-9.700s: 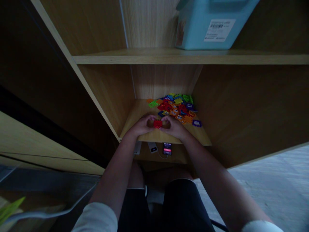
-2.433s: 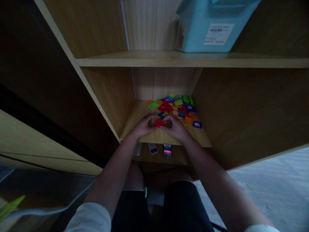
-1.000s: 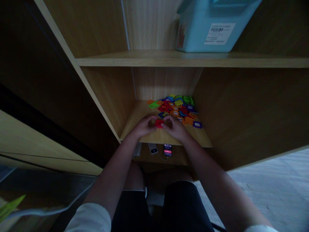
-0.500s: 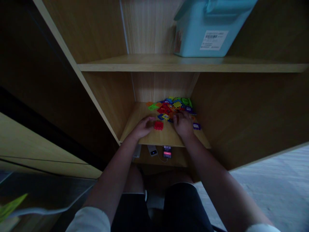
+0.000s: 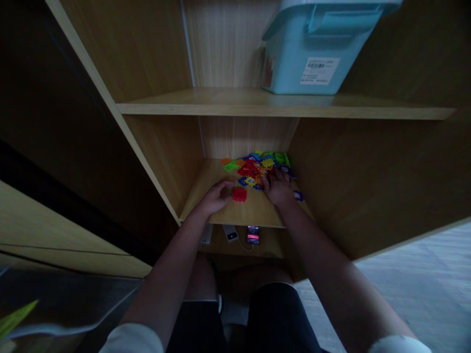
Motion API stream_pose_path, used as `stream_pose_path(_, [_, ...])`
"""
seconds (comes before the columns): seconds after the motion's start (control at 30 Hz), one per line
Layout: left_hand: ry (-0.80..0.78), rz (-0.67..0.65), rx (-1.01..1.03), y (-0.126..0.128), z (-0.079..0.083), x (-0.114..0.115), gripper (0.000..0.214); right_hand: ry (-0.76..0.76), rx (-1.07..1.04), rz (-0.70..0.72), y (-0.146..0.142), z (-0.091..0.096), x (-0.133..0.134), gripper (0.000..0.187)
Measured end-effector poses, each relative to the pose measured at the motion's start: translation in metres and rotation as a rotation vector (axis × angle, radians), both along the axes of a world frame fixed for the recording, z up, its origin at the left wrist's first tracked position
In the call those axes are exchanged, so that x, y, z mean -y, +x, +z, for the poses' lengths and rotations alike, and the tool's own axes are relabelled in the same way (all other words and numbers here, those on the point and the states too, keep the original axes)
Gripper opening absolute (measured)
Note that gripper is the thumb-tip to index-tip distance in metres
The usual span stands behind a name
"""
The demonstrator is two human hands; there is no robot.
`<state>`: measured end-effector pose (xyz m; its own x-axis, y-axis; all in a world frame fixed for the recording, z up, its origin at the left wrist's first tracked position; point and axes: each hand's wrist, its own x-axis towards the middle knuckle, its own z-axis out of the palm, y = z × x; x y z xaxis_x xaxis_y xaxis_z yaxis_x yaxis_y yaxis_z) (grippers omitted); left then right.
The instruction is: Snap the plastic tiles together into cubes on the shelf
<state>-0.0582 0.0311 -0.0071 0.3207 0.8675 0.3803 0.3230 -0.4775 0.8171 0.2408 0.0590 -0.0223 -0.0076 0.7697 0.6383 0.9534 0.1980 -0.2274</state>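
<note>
On the middle shelf (image 5: 221, 215) lies a heap of interlocking plastic building pieces (image 5: 249, 169) in red, yellow, green, orange and blue. My right hand (image 5: 278, 188) rests at the heap's right front, its fingers spread over the pieces. Just left of a red toothed block (image 5: 240, 194), my left hand (image 5: 218, 195) is held with fingers curved and apart, nothing visible between them. The red block sits by itself in front of the heap. A purple piece (image 5: 298, 196) shows to the right of my right wrist.
A light-blue lidded bin (image 5: 305, 54) with a label stands on the shelf above. Below the middle shelf are a phone (image 5: 253, 235) with a lit screen and a white device (image 5: 230, 233) joined by a cable. Wooden cabinet sides (image 5: 353, 166) flank the shelf.
The camera view has tilted up slightly, so more of the blue bin shows. My right hand's fingers have spread a little over the pieces; my left hand stays beside the red block.
</note>
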Motion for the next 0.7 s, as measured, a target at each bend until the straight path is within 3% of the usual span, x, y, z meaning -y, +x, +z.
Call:
stream_pose_path(0.13, [0.015, -0.007, -0.005, -0.001, -0.001, 0.000, 0.040, 0.052, -0.054, 0.022, 0.000, 0.002, 0.000, 0.051])
stream_pose_path(0.4, [0.023, -0.002, -0.011, 0.000, 0.001, 0.001, 0.037, 0.128, -0.219, 0.109, 0.000, 0.026, 0.025, 0.035])
stream_pose_path(0.53, [0.027, 0.005, -0.014, 0.001, 0.001, 0.001, 0.036, 0.096, -0.341, 0.219, -0.003, 0.027, 0.032, 0.037])
stream_pose_path(0.7, [0.042, 0.049, -0.008, 0.000, -0.002, -0.001, 0.035, 0.111, -0.285, 0.313, -0.003, 0.024, 0.033, 0.025])
